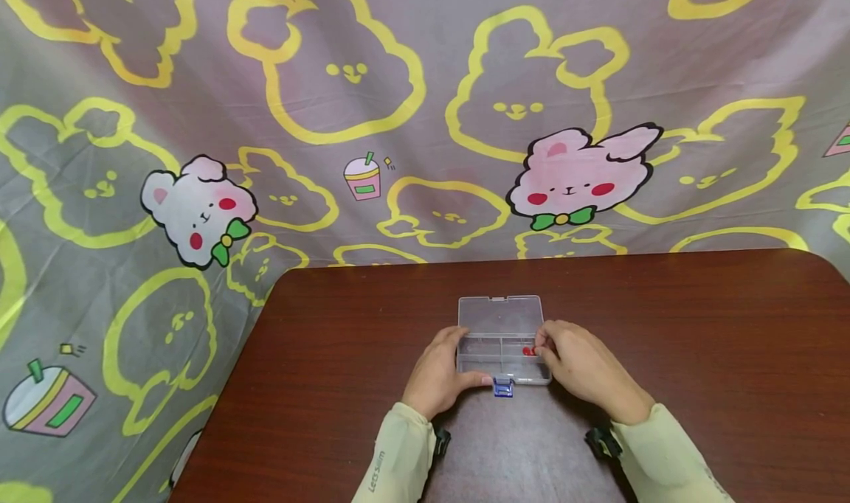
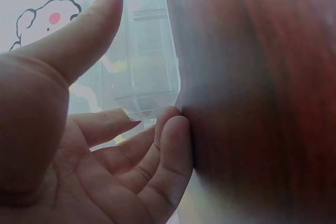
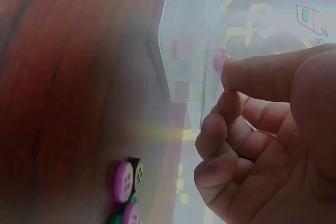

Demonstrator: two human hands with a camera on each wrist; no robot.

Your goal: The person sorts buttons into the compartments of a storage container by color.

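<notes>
A clear plastic compartment box [image 1: 479,367] lies on the table with its clear lid [image 1: 499,315] raised at the back. Its blue latch [image 1: 503,389] hangs at the front edge. My left hand [image 1: 434,370] holds the box's left side, thumb along the front and fingers by the side wall. Over the right compartments, my right hand [image 1: 584,359] pinches a small red button [image 3: 219,60] between thumb and forefinger. Red buttons [image 1: 527,351] lie in a right-hand compartment, partly hidden by that hand. In the right wrist view the box [image 3: 184,72] appears side-on.
Pink buttons [image 3: 124,182], a black button [image 3: 138,174] and green ones lie on the table in the right wrist view; the head view does not show them. Behind the brown table [image 1: 332,355] hangs a patterned cloth [image 1: 438,141].
</notes>
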